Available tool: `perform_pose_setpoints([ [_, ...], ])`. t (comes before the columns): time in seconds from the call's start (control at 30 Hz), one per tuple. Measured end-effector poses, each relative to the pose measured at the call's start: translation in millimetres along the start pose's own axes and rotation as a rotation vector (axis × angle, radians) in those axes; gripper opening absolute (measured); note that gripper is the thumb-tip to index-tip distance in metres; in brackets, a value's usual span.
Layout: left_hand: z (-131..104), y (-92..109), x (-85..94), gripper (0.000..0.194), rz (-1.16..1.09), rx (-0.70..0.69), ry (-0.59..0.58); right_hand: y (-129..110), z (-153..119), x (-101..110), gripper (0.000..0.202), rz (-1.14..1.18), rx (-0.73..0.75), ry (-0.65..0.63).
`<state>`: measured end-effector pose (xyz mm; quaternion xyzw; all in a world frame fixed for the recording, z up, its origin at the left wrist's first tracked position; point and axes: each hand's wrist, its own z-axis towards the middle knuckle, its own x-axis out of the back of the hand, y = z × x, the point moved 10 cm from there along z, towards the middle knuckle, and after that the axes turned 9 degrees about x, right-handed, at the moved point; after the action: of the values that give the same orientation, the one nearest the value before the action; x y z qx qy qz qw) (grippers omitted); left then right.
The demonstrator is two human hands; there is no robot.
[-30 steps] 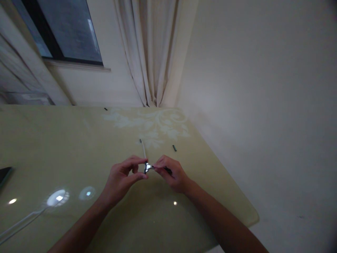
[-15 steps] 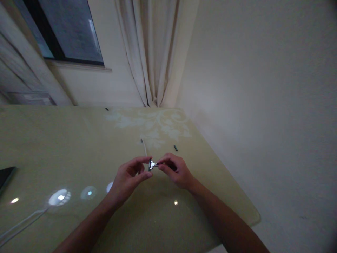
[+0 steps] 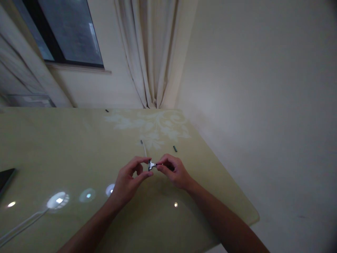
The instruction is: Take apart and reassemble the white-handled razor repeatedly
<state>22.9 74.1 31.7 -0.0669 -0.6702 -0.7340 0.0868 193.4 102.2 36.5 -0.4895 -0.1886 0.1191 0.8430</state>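
Between my two hands is a small razor (image 3: 152,165) with a silvery neck and a dark, narrow head. My left hand (image 3: 131,177) pinches the head at its two ends between thumb and index finger. The razor's handle end is in the fingertips of my right hand (image 3: 173,170), which cover most of it. Just beyond my hands lies a thin white stick with a dark tip (image 3: 144,147), its near end hidden by my left fingers. A small dark cartridge (image 3: 175,149) rests past my right hand.
The pale yellow glossy table (image 3: 65,147) has its right edge along the wall (image 3: 250,105). Another small dark piece (image 3: 106,110) is near the far edge. A dark flat object (image 3: 6,177) lies at the far left. Curtains (image 3: 150,52) hang behind.
The view has shifted very slightly. Both hands keep their hold on the razor, and my right hand has moved a touch to the left.
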Motion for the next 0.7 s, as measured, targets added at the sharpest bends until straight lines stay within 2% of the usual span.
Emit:
perform_pose_setpoints([
  [0.27, 0.1, -3.5, -3.2, 0.036, 0.045, -0.034, -0.025, -6.7, 4.3, 2.8, 0.032, -0.045, 0.022, -0.022],
  [0.37, 0.7, -3.7, -4.8, 0.051, 0.167, -0.107, -0.026, -10.9, 11.1, 15.5, 0.028, -0.119, 0.087, -0.010],
  [0.43, 1.0, -7.0, -7.1, 0.056, 0.310, -0.179, -0.017, -5.8, 16.7, 40.7, 0.027, -0.152, 0.103, 0.089],
  [0.57, -2.4, -22.0, -23.1, 0.041, 0.696, -0.349, -0.039, 26.6, 16.7, 113.0, 0.029, -0.280, -0.017, 0.366],
  [0.63, -5.2, -30.5, -32.2, 0.039, 0.841, -0.402, -0.067, 44.1, 10.6, 141.9, 0.028, -0.399, -0.114, 0.437],
  [0.7, -7.0, -34.3, -36.7, 0.040, 0.910, -0.427, -0.078, 57.9, 3.8, 160.0, 0.028, -0.530, -0.207, 0.451],
])
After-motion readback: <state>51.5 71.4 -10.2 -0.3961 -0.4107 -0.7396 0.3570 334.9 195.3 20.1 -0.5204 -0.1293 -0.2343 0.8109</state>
